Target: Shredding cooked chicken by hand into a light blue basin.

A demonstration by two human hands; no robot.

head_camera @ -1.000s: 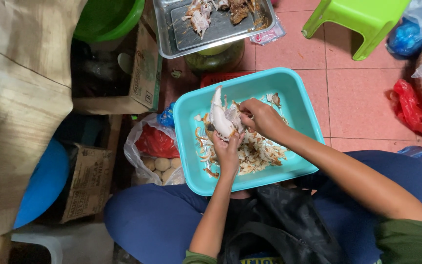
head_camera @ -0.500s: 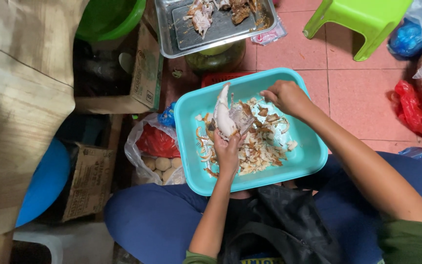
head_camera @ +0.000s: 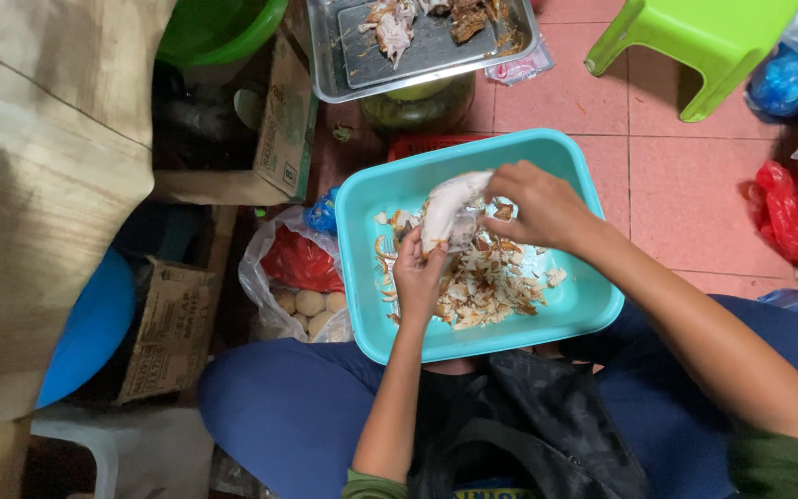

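The pale peeled piece (head_camera: pixel 445 211), maybe a fish or a tuber, I cannot tell which, sits above the teal basin (head_camera: pixel 593 305) on my lap. My left hand (head_camera: pixel 417 277) grips its lower end, fingers curled around it. My right hand (head_camera: pixel 536 205) pinches its upper end. Peelings (head_camera: pixel 482 286) litter the basin. Beyond stands a metal tray (head_camera: pixel 325 55).

left hand (head_camera: pixel 417 273) grips pale shell (head_camera: pixel 445 208) | right hand (head_camera: pixel 533 208) picks | teal tray (head_camera: pixel 593 305)

A brown printed cardboard box (head_camera: pixel 274 129) stands at upper left. Another flattened brown carton (head_camera: pixel 170 328) leans below it. A small clear packet (head_camera: pixel 521 69) lies under the metal tray (head_camera: pixel 325 55).
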